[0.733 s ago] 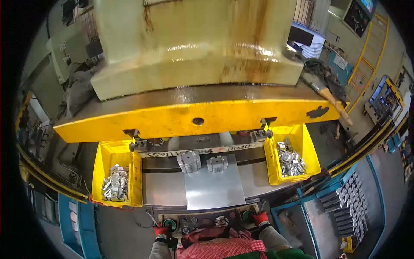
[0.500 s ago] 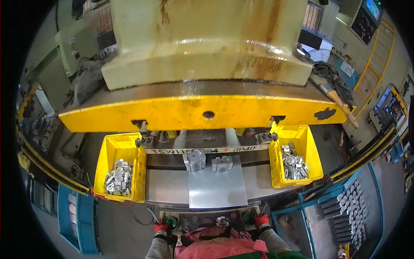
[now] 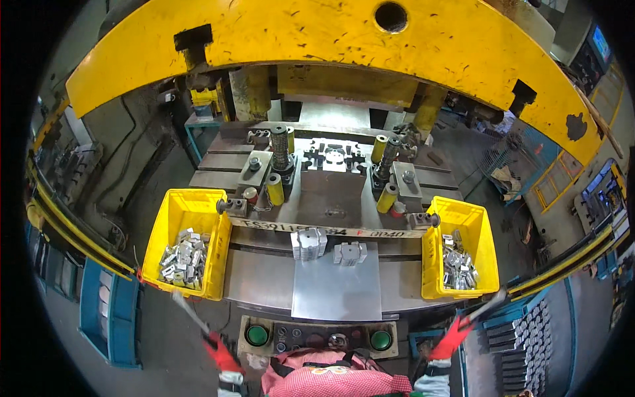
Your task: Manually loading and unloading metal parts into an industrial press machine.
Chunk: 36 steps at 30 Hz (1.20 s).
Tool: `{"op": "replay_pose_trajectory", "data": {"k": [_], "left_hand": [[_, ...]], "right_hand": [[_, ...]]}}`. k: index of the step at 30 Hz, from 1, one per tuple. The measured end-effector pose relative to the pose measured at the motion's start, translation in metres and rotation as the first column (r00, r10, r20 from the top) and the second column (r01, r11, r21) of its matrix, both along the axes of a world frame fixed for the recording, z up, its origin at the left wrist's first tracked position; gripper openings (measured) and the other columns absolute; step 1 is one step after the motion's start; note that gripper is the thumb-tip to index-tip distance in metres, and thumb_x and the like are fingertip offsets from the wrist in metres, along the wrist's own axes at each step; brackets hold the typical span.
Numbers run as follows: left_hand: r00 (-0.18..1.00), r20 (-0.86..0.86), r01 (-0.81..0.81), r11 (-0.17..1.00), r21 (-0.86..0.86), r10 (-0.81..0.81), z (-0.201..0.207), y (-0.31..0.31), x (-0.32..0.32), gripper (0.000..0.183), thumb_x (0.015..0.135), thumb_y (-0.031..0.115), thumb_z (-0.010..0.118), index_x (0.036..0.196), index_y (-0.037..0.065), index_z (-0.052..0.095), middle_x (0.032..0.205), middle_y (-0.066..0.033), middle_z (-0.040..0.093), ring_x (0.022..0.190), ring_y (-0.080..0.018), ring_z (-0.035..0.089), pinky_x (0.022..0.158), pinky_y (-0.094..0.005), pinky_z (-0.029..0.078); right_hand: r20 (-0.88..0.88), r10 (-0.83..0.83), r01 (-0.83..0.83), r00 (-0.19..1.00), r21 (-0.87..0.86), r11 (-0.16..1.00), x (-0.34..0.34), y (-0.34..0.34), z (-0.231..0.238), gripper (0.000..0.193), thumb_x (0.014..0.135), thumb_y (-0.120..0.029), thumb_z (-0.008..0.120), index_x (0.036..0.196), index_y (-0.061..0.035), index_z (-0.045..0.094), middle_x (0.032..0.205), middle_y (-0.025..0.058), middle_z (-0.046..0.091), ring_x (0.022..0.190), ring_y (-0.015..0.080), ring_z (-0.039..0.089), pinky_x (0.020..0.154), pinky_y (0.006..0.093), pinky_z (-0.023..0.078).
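Observation:
My left hand, in a red glove, is closed on a slim grey metal tool that points up and left toward the left yellow bin. My right hand, also red-gloved, grips another slim grey tool slanting up and right, below the right bin. Between the hands sits a control panel with a green button on the left and another green button on the right; neither hand touches them. Beyond, a flat metal sheet carries a left stack of metal plates and a right stack.
A yellow press ram is raised over the lower die, with guide posts beside it. Small metal parts fill the left yellow bin and right yellow bin. A blue rack stands left; rows of parts lie right.
The press ram has risen, uncovering the die. Both my hands have left the green buttons and swung outward, left hand to the left and right hand to the right, tools still held.

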<state>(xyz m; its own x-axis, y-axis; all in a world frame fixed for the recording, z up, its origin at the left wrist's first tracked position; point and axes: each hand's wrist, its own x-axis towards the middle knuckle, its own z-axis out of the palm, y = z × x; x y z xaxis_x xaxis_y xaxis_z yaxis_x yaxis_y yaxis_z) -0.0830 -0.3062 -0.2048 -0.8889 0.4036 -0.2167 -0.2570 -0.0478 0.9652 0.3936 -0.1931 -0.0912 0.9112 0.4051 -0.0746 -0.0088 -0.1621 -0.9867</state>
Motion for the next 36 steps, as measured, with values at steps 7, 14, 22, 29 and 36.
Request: {"op": "replay_pose_trajectory", "data": {"k": [7,14,22,29,36], "left_hand": [[0.547,-0.145,0.832,0.518,0.197,-0.824,0.168,0.247,0.065,0.035,0.083,0.011,0.05,0.117,0.009,0.041,0.096,0.0,0.053,0.073,-0.0068,0.052,0.06,-0.0205,0.044],[0.29,-0.139,0.882,0.32,-0.346,-0.947,0.189,0.422,0.119,0.05,0.08,0.047,0.047,0.108,0.005,0.049,0.059,-0.0043,0.053,0.045,-0.013,0.047,0.043,-0.0259,0.037],[0.783,-0.247,0.617,0.764,0.187,-0.572,0.199,0.26,0.066,0.029,0.081,0.032,0.053,0.103,0.014,0.049,0.056,0.0004,0.047,0.04,-0.0067,0.04,0.037,-0.0197,0.037],[0.924,-0.021,0.382,0.924,0.012,-0.382,0.149,0.106,-0.039,0.029,0.079,0.02,0.049,0.105,0.007,0.048,0.059,-0.0016,0.044,0.043,-0.0096,0.042,0.034,-0.0235,0.037],[0.938,0.256,0.309,0.9,-0.308,-0.235,0.115,0.073,-0.056,0.04,0.079,0.045,0.049,0.087,0.007,0.052,0.05,-0.0029,0.041,0.032,-0.0129,0.034,0.03,-0.0273,0.032]], "right_hand": [[0.362,0.859,-0.932,0.361,0.093,0.352,-0.111,0.168,0.08,0.051,0.076,-0.007,0.056,0.123,-0.0034,0.035,0.095,0.002,0.051,0.084,0.0099,0.046,0.075,0.021,0.038],[0.203,0.962,-0.949,0.18,-0.222,0.224,-0.169,0.323,0.069,0.047,0.072,-0.017,0.063,0.113,-0.0019,0.044,0.092,0.0008,0.053,0.082,0.0083,0.047,0.073,0.0221,0.039],[0.282,0.775,-0.824,0.566,0.18,0.537,-0.11,0.172,0.079,0.042,0.078,-0.012,0.055,0.115,0.0003,0.042,0.108,0.0108,0.05,0.098,0.02,0.047,0.085,0.0303,0.035],[0.187,0.502,-0.492,0.844,-0.101,0.865,0.045,0.059,-0.02,0.05,0.081,-0.011,0.05,0.124,0.0031,0.029,0.106,0.0127,0.051,0.095,0.0185,0.048,0.084,0.0285,0.037],[0.305,0.599,-0.475,0.741,-0.392,0.788,-0.006,0.055,-0.009,0.033,0.076,-0.018,0.056,0.101,0.0021,0.049,0.088,0.0136,0.055,0.08,0.0207,0.052,0.07,0.0311,0.041]]}}
